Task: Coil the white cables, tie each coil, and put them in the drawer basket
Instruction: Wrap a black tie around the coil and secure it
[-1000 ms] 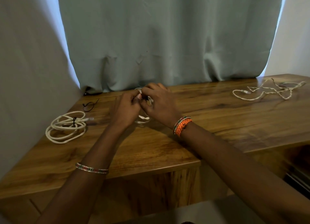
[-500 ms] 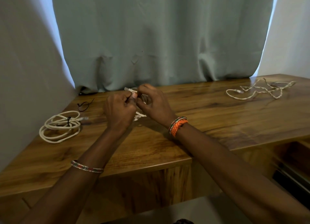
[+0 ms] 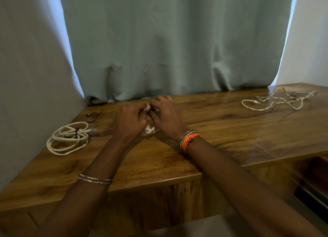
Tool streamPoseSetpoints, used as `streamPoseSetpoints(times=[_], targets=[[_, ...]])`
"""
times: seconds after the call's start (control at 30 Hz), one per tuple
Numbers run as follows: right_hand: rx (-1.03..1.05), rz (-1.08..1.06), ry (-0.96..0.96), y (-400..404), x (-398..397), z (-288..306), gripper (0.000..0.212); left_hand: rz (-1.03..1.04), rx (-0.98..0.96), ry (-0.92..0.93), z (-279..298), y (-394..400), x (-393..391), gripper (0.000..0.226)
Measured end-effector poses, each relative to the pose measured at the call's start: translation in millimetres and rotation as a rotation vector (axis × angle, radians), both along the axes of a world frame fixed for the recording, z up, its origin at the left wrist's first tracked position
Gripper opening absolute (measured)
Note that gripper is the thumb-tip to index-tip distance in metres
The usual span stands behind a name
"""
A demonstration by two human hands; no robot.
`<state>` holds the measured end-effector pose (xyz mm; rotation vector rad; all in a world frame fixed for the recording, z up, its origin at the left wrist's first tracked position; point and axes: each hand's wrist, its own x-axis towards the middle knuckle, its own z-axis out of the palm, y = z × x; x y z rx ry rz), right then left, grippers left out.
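Observation:
My left hand (image 3: 130, 120) and my right hand (image 3: 168, 115) meet over the middle of the wooden table (image 3: 221, 133), fingers curled and pinching at a small white cable coil (image 3: 150, 129). Most of that coil is hidden under the hands; only its lower loops show between the wrists. A larger white cable coil (image 3: 68, 138), bound by a black tie, lies at the left of the table. A loose, uncoiled white cable (image 3: 278, 101) sprawls at the far right. The drawer basket is out of view.
A spare black tie (image 3: 93, 116) lies near the back left, behind the tied coil. A grey-green curtain (image 3: 168, 44) hangs right behind the table. At the lower right an open drawer recess (image 3: 314, 181) sits below the tabletop.
Both hands have sunk a little closer to the table and closed tighter over the small coil. The cable end that stuck up between the fingers half a second ago is hidden.

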<state>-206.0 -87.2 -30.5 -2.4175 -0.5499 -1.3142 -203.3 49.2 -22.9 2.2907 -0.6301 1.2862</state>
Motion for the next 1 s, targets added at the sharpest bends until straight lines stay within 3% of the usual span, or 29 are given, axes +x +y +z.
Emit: streamPoseSetpoints(times=[0.07, 0.13, 0.23, 0.37, 0.53, 0.63, 0.8, 1.0], targets=[[0.062, -0.017, 0.009, -1.5, 1.9, 1.5, 0.005, -0.057, -0.007, -0.006, 2.7, -0.8, 0.4, 0.021], [0.182, -0.017, 0.071, -4.5, 4.0, 3.9, 0.005, -0.223, -0.191, 0.058, 6.9, -0.2, 1.3, 0.026], [0.431, 0.049, 0.213, -11.5, 5.1, 7.4, 0.011, -0.445, -0.503, 0.264, 11.0, 0.8, 4.2, 0.021], [0.562, 0.192, 0.313, -19.5, 7.3, 7.7, 0.012, -0.599, -0.562, 0.561, 16.0, -0.4, 8.4, 0.02], [0.724, 0.291, 0.399, -20.3, 4.3, 12.4, 0.016, -0.461, -0.842, 0.647, 20.2, 4.8, 13.4, 0.028], [0.721, 0.293, 0.436, -19.3, 3.5, 12.9, 0.019, -0.433, -0.85, 0.702, 18.9, 8.5, 11.3, 0.026], [0.602, 0.298, 0.453, -11.6, 1.4, 9.9, 0.018, -0.617, -0.784, 0.929, 13.8, -3.0, 2.6, 0.023], [0.285, 0.163, 0.266, -9.2, 2.7, 5.9, 0.019, -0.697, -0.588, 0.88, 2.1, -3.4, 4.5, 0.022]])
